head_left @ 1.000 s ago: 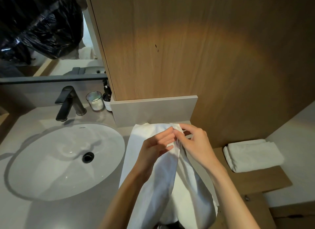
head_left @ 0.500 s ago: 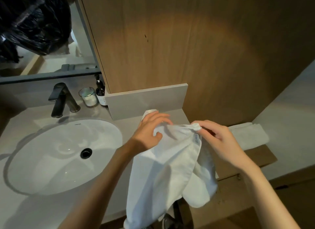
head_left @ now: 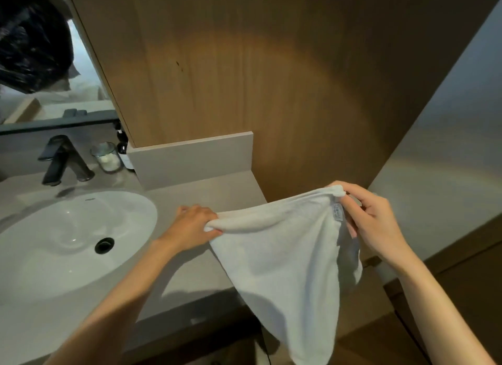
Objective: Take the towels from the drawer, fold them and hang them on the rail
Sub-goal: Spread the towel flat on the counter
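- Left hand [head_left: 194, 224], frame centre: fingers clenched on one top corner of the white terry towel [head_left: 282, 256].
- Towel's top edge runs left-right between hands; body hangs below, over the grey counter [head_left: 190, 277] edge.
- Right hand [head_left: 372, 223]: pinches the opposite, tagged corner.

A single head-worn view, close above the table [head_left: 190, 269], right of the sink [head_left: 54, 256], looking forward and down toward the wood panel [head_left: 271, 93] behind the sink.

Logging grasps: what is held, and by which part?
One white towel. The left hand grips one end of its top edge; the right hand pinches the other end, beside the label.
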Demonstrator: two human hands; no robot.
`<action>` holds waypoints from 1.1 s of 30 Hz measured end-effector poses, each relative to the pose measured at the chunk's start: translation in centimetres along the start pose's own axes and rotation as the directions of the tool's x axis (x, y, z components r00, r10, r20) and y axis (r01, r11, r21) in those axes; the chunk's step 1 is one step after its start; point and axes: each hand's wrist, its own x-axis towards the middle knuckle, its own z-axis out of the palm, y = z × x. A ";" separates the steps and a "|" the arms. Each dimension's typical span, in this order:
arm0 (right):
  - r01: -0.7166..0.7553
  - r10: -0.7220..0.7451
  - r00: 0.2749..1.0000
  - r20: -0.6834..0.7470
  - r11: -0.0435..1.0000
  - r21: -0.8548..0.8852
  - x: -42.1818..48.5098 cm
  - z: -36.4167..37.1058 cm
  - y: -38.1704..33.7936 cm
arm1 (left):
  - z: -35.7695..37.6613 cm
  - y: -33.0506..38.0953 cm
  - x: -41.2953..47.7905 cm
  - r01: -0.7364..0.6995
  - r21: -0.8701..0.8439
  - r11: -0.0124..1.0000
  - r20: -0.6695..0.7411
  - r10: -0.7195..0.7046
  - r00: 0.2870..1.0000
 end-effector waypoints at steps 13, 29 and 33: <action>-0.151 0.215 0.937 -0.274 0.960 0.235 -6.5 -10.5 6.5 | 1.3 9.8 -8.3 0.121 -0.056 0.991 -0.611 -0.130 0.781; -0.270 0.280 0.955 -0.101 0.957 0.102 -9.9 -2.1 10.2 | 0.8 11.3 -17.5 0.457 -0.229 0.860 -0.594 -0.495 0.634; -0.252 0.255 0.966 -0.035 0.965 0.075 -7.3 0.0 10.0 | 0.8 6.6 -18.7 0.535 0.106 0.838 -0.520 -0.412 0.748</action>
